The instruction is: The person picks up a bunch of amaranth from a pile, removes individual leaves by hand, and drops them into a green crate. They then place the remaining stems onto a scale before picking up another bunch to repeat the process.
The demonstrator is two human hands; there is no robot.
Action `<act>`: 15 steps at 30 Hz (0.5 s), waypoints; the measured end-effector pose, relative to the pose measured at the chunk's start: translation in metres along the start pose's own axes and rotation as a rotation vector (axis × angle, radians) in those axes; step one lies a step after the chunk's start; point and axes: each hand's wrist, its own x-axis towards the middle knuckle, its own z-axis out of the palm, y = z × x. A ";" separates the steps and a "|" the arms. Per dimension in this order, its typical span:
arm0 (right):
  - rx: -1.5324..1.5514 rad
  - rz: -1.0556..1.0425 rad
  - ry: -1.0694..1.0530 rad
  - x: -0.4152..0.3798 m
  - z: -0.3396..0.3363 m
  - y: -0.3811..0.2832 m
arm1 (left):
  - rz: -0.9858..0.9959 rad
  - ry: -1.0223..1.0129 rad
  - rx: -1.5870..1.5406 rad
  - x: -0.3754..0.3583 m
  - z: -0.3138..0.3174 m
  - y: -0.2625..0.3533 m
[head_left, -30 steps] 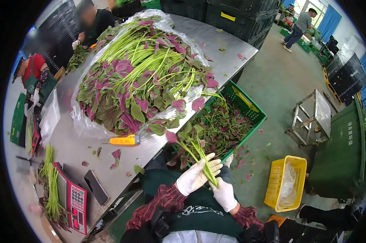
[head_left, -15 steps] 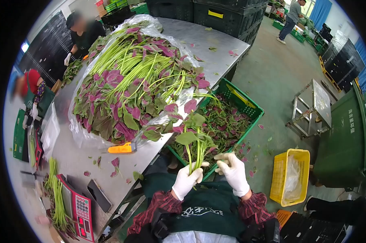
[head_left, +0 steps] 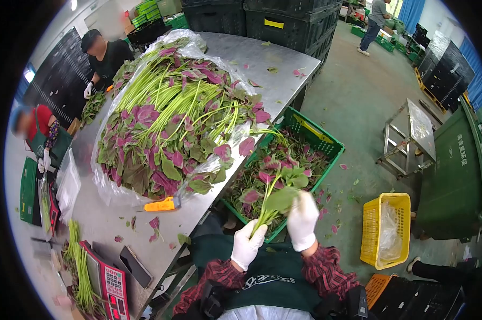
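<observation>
My left hand, in a white glove, is closed round the lower stems of a small bunch of leafy greens. My gloved right hand is up at the bunch's right side, its fingers closed and blurred against a green leaf; whether it grips the leaf is unclear. Below the bunch stands a green crate full of loose green and purple leaves. On the metal table lies a big heap of purple-green stems on clear plastic.
An orange-handled tool, a phone and a red scale holding stems lie on the table. Two co-workers work at the left. A yellow basket, metal stand and green bin stand right.
My right hand has risen from beside the stems to the leaves, its fingers now closed. The bunch in my left hand has tilted to the right.
</observation>
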 end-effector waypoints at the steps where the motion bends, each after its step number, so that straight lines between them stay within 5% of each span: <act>1: -0.042 0.040 0.060 0.009 -0.005 0.009 | 0.001 0.009 0.030 0.000 -0.001 0.002; 2: -0.012 0.223 0.039 0.015 -0.010 0.022 | 0.005 0.007 0.031 0.000 -0.002 0.003; 8: -0.406 0.094 0.121 0.041 -0.027 0.066 | 0.149 0.149 0.291 0.002 -0.010 -0.005; 10: 0.051 0.495 -0.197 0.043 -0.034 0.032 | 0.173 0.169 0.365 0.003 -0.009 0.000; 11: 0.372 0.490 -0.284 0.044 -0.034 0.015 | 0.259 0.188 0.446 0.003 -0.008 0.000; 14: 0.376 0.476 -0.557 0.035 -0.024 -0.004 | 0.528 0.211 0.689 0.007 -0.009 -0.007; 15: 0.249 0.321 -0.533 0.026 -0.013 0.004 | 0.600 0.191 0.727 0.009 -0.010 -0.010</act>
